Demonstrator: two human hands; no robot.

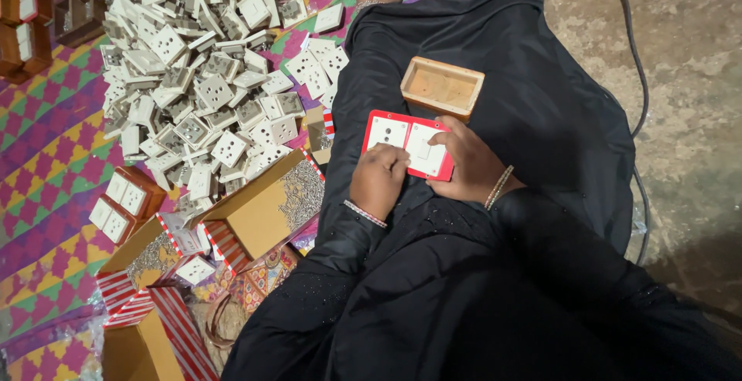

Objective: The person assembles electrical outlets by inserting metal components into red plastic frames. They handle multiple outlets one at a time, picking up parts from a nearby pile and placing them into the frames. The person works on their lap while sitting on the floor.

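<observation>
A red plate with a white socket and a white switch set in it [407, 144] rests on my lap, over black cloth. My left hand [377, 181] presses on the plate's lower left edge, fingers curled. Gripping the plate's lower right corner is my right hand [468, 168], thumb over the switch. An open wooden box [441, 86] lies just beyond the plate on the same cloth.
A big heap of white sockets and switches [202, 72] covers the patterned mat [46, 157] at left. Open cardboard boxes of small metal screws [267, 203] and wooden boxes fitted with white switches [120, 199] lie nearer. A grey cable [635, 64] runs along the concrete floor at right.
</observation>
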